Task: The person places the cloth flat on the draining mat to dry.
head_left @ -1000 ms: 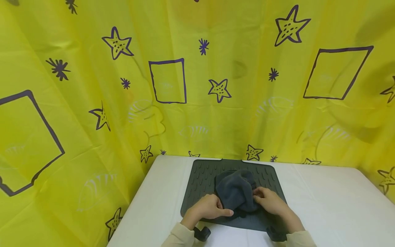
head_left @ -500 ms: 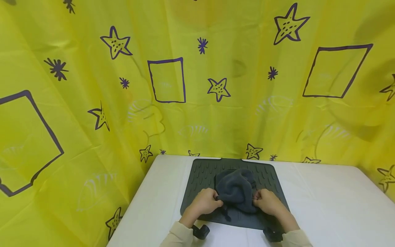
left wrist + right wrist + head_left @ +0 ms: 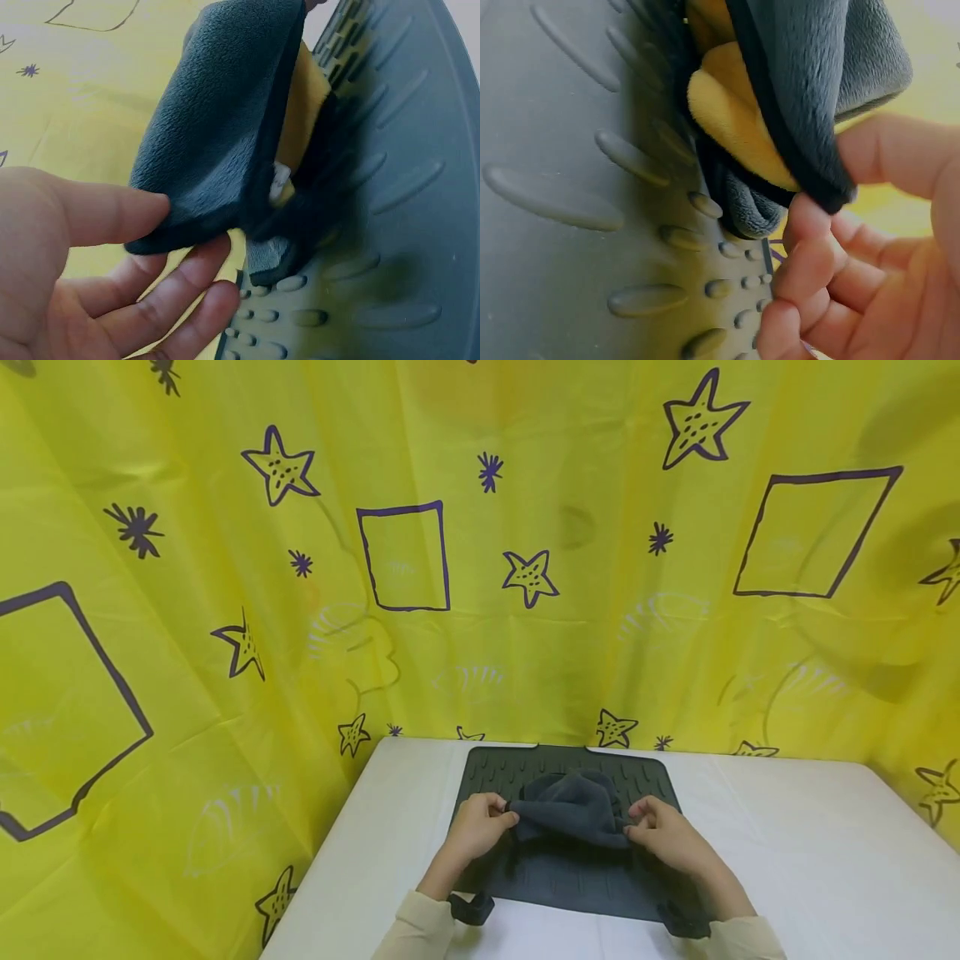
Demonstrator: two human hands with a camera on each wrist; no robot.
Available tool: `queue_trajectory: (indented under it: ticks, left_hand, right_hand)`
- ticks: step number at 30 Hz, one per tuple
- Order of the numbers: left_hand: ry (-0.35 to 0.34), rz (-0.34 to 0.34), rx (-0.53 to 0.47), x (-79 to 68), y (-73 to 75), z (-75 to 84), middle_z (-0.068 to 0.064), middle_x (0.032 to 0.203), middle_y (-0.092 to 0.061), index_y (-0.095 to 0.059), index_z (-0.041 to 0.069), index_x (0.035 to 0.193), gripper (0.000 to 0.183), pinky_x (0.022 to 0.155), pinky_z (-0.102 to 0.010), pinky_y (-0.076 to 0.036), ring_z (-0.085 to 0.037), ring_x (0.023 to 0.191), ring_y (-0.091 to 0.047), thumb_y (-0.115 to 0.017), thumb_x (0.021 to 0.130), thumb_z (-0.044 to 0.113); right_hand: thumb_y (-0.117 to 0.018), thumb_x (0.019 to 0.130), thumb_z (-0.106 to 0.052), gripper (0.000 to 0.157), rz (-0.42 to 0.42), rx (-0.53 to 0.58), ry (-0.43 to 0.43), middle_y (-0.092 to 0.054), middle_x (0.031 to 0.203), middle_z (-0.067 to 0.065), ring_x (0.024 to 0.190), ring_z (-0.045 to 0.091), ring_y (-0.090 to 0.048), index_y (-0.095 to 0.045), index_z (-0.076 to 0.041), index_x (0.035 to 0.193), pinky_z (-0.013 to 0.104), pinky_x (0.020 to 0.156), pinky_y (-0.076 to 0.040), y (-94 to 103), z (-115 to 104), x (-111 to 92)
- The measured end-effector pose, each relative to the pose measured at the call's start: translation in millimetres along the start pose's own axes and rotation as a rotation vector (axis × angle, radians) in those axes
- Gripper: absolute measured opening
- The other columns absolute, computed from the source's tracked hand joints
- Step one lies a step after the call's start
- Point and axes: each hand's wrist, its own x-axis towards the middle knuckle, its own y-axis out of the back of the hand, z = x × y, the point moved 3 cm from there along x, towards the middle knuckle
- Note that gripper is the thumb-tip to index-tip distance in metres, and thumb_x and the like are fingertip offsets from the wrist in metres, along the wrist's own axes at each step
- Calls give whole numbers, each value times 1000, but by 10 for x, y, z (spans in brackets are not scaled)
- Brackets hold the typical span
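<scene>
A dark grey plush microfiber cloth (image 3: 573, 814) with a black edge lies bunched over the middle of a dark ribbed mat (image 3: 558, 883). My left hand (image 3: 474, 828) pinches one corner between thumb and fingers, at the cloth's left. At its right, the thumb and index finger of my right hand (image 3: 663, 835) pinch another corner. The front edge is stretched between the two hands, raised above the mat. Beneath it a yellow underside (image 3: 731, 116) shows in the right wrist view. A small white label (image 3: 280, 180) pokes out under the edge in the left wrist view.
The mat rests on a white table (image 3: 780, 843), close to its far edge. Behind and to the left hangs a yellow curtain (image 3: 480, 643) printed with stars. Black wrist-worn mounts (image 3: 471, 908) sit under both forearms.
My left hand has taken hold of the cloth's near left corner and moved up and left with it. My right hand shifted slightly right. The front edge is now lifted and drawn out sideways.
</scene>
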Motion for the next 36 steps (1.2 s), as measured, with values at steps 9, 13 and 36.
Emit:
queue_trajectory:
  ticks: [9, 13, 36]
  left_hand:
    - [58, 84, -135, 50, 72, -47, -7, 77, -71, -68, 1, 92, 9, 62, -29, -43, -13, 67, -56, -70, 92, 10]
    - [59, 61, -72, 54, 131, -92, -9, 83, -75, -70, 0, 97, 10, 68, -31, -46, -15, 73, -59, -70, 91, 8]
    - [31, 70, 21, 69, 302, -183, 0, 70, -59, -70, 1, 91, 15, 57, -28, -43, -13, 62, -51, -71, 93, 16]
  right_hand:
    - [-66, 96, -14, 39, -384, 173, 153, -62, 76, 5, 70, 20, -61, -51, 7, 125, 34, 64, -53, -109, -85, -48]
    - [-62, 101, -17, 30, -371, 150, 141, -66, 82, 9, 73, 23, -64, -56, 5, 120, 37, 65, -54, -136, -70, -37]
    - [-58, 92, -6, 31, 14, 95, 34, -48, 71, 2, 59, 15, -46, -53, 5, 121, 29, 55, -41, 20, -20, 15]
